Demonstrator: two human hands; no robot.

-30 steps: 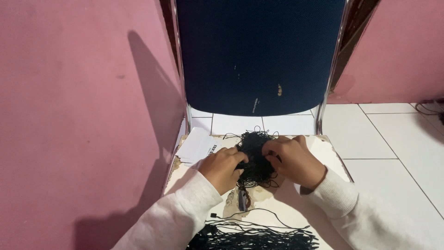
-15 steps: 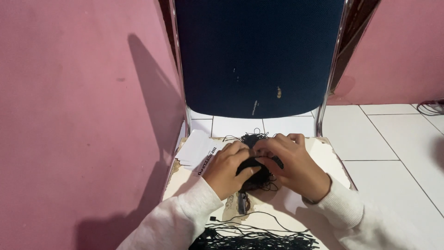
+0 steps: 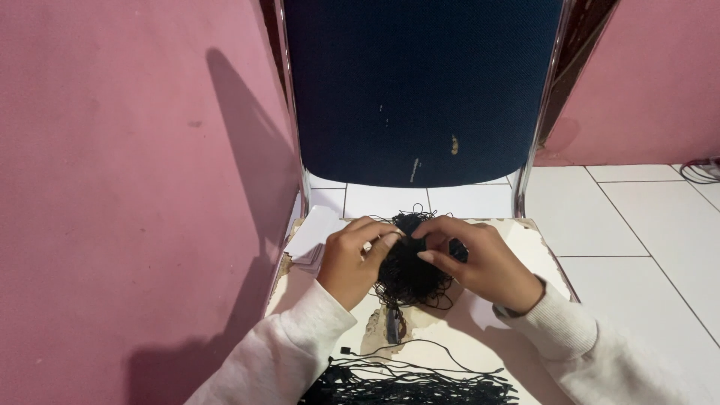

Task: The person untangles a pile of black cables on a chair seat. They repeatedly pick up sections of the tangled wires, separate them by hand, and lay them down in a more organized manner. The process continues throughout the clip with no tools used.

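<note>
A tangled clump of thin black cord loops (image 3: 411, 271) lies on the worn pale seat (image 3: 525, 244) of a chair. My left hand (image 3: 352, 259) pinches strands at the clump's upper left edge. Over its upper right side my right hand (image 3: 480, 262) curls, with the fingertips pinching cords near the middle. Both hands meet above the clump. A small black tag (image 3: 391, 325) lies just below it on the seat.
A row of straightened black cords (image 3: 409, 386) lies at the seat's near edge. White paper sheets (image 3: 311, 238) sit at the seat's left. The dark blue chair back (image 3: 420, 82) rises behind. A pink wall is to the left, white floor tiles (image 3: 637, 217) to the right.
Both hands have moved up the clump and come together at its top. The fingers now pinch individual strands instead of pressing the sides.
</note>
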